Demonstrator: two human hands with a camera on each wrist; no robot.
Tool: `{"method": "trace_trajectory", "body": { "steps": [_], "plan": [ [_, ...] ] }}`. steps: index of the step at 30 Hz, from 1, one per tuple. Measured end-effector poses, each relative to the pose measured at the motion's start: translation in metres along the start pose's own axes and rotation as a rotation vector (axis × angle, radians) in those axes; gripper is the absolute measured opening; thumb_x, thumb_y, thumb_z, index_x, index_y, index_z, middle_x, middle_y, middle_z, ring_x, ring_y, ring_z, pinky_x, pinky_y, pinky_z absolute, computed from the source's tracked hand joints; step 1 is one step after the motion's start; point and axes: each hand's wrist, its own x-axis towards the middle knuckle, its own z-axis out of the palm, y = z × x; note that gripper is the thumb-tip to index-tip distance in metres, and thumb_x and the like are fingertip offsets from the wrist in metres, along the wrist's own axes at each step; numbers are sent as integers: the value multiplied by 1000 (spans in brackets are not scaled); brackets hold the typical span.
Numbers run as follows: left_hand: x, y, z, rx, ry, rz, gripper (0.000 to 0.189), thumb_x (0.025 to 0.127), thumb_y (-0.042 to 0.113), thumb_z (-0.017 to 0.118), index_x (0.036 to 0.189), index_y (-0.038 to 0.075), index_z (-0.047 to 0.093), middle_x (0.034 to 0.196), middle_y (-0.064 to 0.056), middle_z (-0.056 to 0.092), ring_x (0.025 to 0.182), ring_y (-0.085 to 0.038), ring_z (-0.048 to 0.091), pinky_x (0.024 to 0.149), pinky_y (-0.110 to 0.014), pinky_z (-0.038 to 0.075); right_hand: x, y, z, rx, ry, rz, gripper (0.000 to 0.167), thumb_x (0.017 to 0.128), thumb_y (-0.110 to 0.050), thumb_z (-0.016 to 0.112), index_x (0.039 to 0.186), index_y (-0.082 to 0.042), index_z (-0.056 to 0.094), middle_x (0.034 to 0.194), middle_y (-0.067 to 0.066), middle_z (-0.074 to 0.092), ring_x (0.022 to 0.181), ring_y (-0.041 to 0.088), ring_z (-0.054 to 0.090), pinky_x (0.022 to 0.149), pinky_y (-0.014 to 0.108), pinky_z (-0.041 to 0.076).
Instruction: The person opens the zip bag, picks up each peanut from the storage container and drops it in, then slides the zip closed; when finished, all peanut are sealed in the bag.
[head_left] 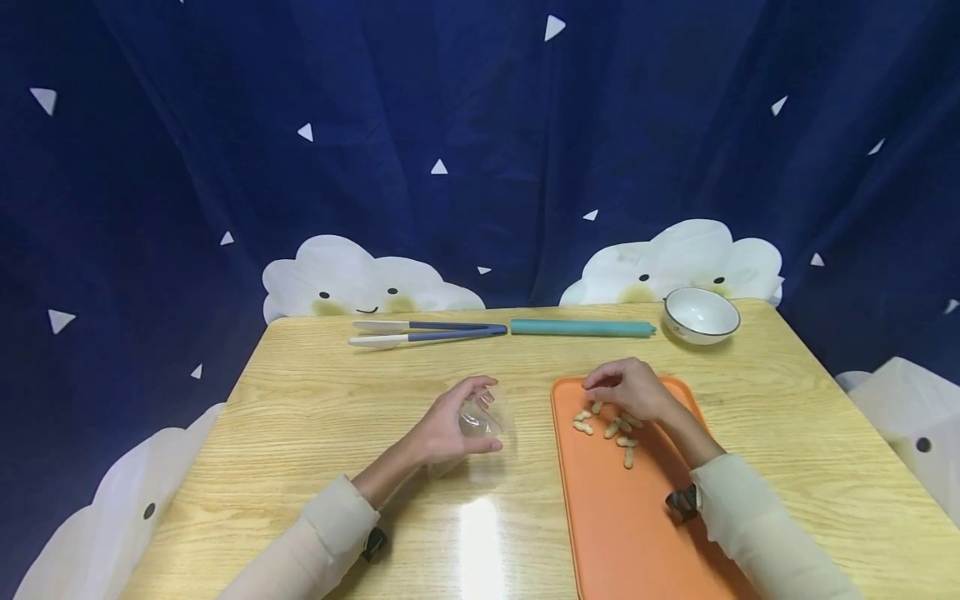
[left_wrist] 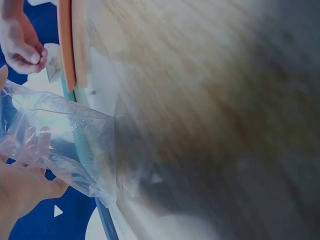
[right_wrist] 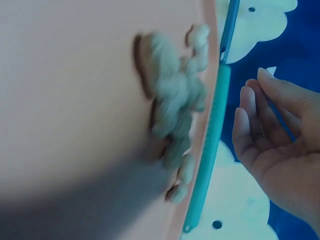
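My left hand [head_left: 444, 427] curves round a clear plastic bag [left_wrist: 62, 127] left of the orange tray, thumb and fingers spread apart at the bag's upper part. The bag's lower end reaches down close to the wooden table. Over the far part of the orange tray [head_left: 611, 533] is my right hand [head_left: 633, 390], above several peanuts in their shells [head_left: 612, 429]. In the right wrist view its fingers [right_wrist: 245, 117] are loosely bent, with the thumb near them, and nothing shows between them. The peanuts [right_wrist: 172, 90] lie in a loose cluster on the tray.
Blue and white tongs [head_left: 427, 332] lie along the table's back edge. Beside them is a long teal stick-like object [head_left: 581, 327]. A white bowl with a dark rim [head_left: 701, 315] stands at the back right. A dark blue curtain [head_left: 480, 150] hangs behind the wooden table [head_left: 315, 392].
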Motion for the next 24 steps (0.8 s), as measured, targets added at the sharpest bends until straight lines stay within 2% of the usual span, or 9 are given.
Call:
{"method": "trace_trajectory", "body": {
  "steps": [3, 6, 15, 24],
  "plan": [
    [0, 0, -1, 0, -3, -1, 86, 67, 35, 82, 140, 17, 41, 122, -7, 58, 120, -25, 51, 106, -53, 35, 1, 7, -3, -26, -9, 34, 10, 85, -7, 68, 92, -3, 74, 90, 11, 73, 75, 12, 64, 64, 23, 49],
    [-1, 1, -1, 2, -6, -4, 86, 67, 35, 82, 140, 17, 41, 122, -7, 58, 121, -25, 50, 106, -53, 35, 2, 12, -5, -38, -28, 82, 9, 84, -3, 66, 87, -4, 75, 87, 10, 73, 74, 12, 63, 64, 26, 50],
    [-2, 3, -1, -9, -12, -15, 86, 68, 35, 81, 141, 18, 40, 124, -6, 58, 121, -24, 50, 106, -55, 34, 7, 22, -1, -159, -51, 91, 6, 80, -5, 71, 82, -9, 75, 81, 4, 73, 68, 8, 60, 61, 24, 48],
    [-2, 3, -1, -12, -6, -13, 85, 68, 33, 82, 140, 19, 41, 122, -7, 58, 120, -24, 50, 106, -55, 34, 8, 25, 4, -174, -45, 106, 5, 81, -8, 72, 84, -10, 75, 81, 4, 73, 68, 8, 61, 61, 25, 49]
  ]
}}
